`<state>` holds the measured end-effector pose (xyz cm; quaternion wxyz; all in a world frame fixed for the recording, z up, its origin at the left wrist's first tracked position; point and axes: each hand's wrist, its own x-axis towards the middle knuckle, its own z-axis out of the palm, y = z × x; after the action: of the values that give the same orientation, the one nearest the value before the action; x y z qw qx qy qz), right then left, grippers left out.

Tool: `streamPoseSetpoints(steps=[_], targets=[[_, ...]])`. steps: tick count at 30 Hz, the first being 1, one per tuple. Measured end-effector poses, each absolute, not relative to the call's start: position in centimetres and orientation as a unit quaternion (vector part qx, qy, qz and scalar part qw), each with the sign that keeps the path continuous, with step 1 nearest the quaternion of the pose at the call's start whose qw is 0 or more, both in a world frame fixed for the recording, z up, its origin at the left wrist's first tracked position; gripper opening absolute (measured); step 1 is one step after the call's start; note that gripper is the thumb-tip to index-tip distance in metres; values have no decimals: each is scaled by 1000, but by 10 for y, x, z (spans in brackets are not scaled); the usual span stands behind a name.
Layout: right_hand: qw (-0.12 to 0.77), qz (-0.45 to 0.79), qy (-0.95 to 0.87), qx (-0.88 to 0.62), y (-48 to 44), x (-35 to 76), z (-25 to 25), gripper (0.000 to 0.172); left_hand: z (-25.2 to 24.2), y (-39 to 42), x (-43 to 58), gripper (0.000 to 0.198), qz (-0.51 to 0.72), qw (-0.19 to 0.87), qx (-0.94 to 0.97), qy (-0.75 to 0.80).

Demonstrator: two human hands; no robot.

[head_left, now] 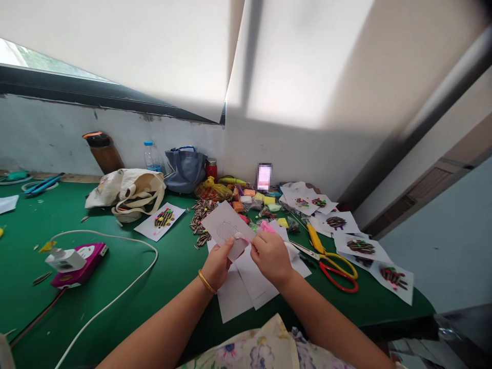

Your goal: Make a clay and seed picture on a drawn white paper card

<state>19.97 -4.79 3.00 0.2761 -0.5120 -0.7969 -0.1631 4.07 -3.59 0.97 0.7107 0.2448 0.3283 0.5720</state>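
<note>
My left hand [219,264], with a gold bangle at the wrist, grips a white paper card [217,220] between thumb and fingers. The card is tilted above the table and bears a rounded, striped line drawing. A small whitish bit lies on it near my left thumb. Closed in a pinch, my right hand [271,256] is at the card's right edge; what its fingertips hold is hidden. Just behind it shows a bright pink lump [266,227]. Beneath both hands lie loose white sheets [234,297]. Striped sunflower seeds [200,218] are heaped beyond the left hand.
Right of my hands lie red-and-yellow scissors [338,271] and a yellow-handled tool [315,238]. Seed-decorated cards [361,247] line the right edge. Packets of coloured clay [269,200] and a phone [264,177] are behind. A power strip [82,261] with a white cable is left.
</note>
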Motion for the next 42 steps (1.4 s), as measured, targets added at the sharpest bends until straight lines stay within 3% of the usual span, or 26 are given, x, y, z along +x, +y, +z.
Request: streamPoseSetpoints(steps=[23,28,33,42], targets=[[265,-153,-803,-512,-48,199,32,17,6,-35,41,36,558,704,263,351],[327,-52,-785,-524,-46,203,33,13,9,-36,40,35,561,706,257,348],[402,115,-730,-541,-45,206,31,21,13,-37,39,37,559,712,238,353],[395,198,-723,-531,-45,199,20,16,12,-36,38,33,554,726,218,345]])
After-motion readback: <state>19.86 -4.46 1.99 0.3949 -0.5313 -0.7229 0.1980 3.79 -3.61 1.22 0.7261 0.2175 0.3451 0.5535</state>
